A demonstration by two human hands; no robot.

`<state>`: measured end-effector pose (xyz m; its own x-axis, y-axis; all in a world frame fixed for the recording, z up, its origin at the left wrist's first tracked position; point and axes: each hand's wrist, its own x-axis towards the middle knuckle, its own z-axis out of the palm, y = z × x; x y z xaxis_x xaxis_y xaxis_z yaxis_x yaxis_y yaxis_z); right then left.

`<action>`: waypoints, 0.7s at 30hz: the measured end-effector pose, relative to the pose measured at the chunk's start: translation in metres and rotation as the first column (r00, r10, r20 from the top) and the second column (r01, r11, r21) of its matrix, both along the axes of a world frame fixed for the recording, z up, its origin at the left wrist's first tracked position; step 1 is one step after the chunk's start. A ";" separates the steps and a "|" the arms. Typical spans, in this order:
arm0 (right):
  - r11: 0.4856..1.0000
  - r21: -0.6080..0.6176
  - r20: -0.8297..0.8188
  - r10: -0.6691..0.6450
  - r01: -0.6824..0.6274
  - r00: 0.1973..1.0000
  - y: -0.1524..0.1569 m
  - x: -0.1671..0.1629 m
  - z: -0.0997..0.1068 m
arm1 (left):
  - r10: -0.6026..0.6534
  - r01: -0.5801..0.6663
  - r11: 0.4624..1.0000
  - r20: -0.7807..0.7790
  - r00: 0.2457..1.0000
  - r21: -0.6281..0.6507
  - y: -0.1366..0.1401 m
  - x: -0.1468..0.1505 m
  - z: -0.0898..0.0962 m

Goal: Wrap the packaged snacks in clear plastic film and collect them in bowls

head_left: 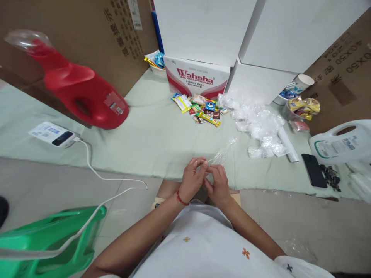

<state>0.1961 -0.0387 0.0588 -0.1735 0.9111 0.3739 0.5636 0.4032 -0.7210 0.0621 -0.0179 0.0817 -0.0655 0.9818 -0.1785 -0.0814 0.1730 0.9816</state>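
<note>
My left hand (191, 180), with a red bracelet at the wrist, meets my right hand (219, 185) at the table's front edge. Fingers of both are closed in a pinch on a clear plastic bag (222, 154), which sticks out from between them toward the far side. Which part of the bag each fingertip grips is partly hidden. Beyond my hands lies a pile of small wrapped snacks (199, 108) in bright colours. To the right of that pile is a heap of clear plastic bags (257, 125).
Behind the snacks stands a Wahaha carton (199, 79). A red jug (87, 92) and a white device (53, 134) with a cable are at left. On the right are a white roll (288, 144), a phone (314, 170), a clear jug (342, 143) and a snack bowl (290, 114).
</note>
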 end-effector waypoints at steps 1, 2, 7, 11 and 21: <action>0.998 -0.063 -0.075 -0.012 0.007 0.997 0.001 0.000 0.000 | -0.006 0.007 1.000 0.038 0.999 -0.004 0.000 -0.001 0.002; 0.990 -0.138 -0.160 -0.025 0.003 0.987 0.003 0.002 0.001 | -0.016 0.018 1.000 0.091 0.996 -0.017 0.001 -0.002 0.004; 0.905 -0.419 -0.484 -0.157 -0.070 0.861 0.008 0.010 -0.004 | 0.055 -0.026 0.992 0.244 0.968 -0.120 0.001 -0.008 -0.002; 0.866 -0.491 -0.608 -0.264 -0.094 0.749 0.010 0.010 -0.007 | 0.014 -0.009 0.992 0.046 0.999 -0.123 -0.006 -0.011 -0.012; 0.821 -0.557 -0.733 -0.415 -0.126 0.539 0.014 0.019 0.009 | -0.001 0.002 0.990 0.003 1.000 -0.138 0.004 -0.010 -0.032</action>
<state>0.2149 -0.0252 0.0673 0.1035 0.9667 -0.2339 -0.3477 -0.1852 -0.9191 0.0517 -0.0135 0.0494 -0.0632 0.9479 -0.3122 -0.0836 0.3067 0.9481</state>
